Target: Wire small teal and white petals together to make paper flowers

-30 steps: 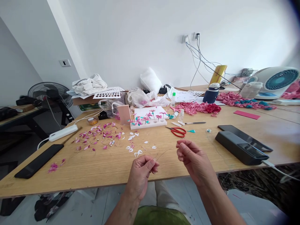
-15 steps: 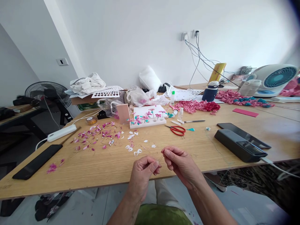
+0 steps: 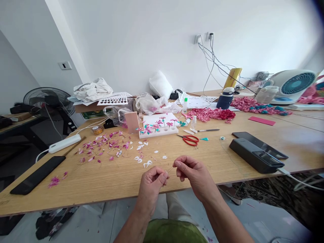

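Hold thin strand (image 3: 169,171) steady over desk (image 3: 108,180) nr front edge, pinched in L hand (image 3: 152,184); work gently w/ R hand (image 3: 191,172), fingertips narrowed together, can't tell if gripping strand too

Watching remotely through the head camera, I saw a mottled olive-green garment (image 3: 172,232) at the waist, pale beige trousers (image 3: 176,208) beneath it, and a left hand (image 3: 152,185) and right hand (image 3: 192,173) both bare.

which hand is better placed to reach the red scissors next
Probably the right hand: the red scissors lie just beyond it, while the left hand is farther off and appears to pinch a thin strand.
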{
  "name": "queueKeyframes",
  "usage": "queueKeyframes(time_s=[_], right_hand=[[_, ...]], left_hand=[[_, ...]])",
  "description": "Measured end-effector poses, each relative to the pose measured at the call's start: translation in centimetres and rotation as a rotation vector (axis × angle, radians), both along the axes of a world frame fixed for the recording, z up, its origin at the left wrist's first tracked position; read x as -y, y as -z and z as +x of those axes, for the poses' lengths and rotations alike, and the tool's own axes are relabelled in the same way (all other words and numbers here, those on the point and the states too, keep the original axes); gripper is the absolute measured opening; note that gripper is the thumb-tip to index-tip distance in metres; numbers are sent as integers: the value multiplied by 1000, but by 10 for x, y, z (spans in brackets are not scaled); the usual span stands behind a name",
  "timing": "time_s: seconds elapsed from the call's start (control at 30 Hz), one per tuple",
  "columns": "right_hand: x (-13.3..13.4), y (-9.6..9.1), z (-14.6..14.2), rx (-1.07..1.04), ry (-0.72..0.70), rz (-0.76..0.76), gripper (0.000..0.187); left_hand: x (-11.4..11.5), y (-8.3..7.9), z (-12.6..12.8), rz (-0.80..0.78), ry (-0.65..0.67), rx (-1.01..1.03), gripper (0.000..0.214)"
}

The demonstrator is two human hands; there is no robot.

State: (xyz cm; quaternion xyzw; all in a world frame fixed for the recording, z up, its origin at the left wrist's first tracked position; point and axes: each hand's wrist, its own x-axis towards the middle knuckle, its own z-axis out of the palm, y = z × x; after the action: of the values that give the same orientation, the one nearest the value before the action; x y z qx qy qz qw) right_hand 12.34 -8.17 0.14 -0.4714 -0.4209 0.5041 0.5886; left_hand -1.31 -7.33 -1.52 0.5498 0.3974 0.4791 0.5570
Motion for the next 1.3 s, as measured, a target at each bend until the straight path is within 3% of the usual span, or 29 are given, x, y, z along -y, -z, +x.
queueKeyframes(time_s=[0.27,0.5,0.73,0.93,1.13,1.3], right_hand=[[0,7,-1,203,73,73,18],[-5,12,1,83,92,87,20],[-3,12,-5,59,126,112,20],[-1,12,-6,109,155,133,19],[1,9,-5,301,194,163,17],[3,7,-5,465,233,199,17]], left_hand=[[-5,2,0,-18,9,-30,17],[-2,3,2,-202,127,312,12],[2,8,15,-116,-82,417,10],[2,7,19,6,-132,365,8],[-4,5,14,-40,-75,134,8],[-12,5,1,211,-98,-183,14]])
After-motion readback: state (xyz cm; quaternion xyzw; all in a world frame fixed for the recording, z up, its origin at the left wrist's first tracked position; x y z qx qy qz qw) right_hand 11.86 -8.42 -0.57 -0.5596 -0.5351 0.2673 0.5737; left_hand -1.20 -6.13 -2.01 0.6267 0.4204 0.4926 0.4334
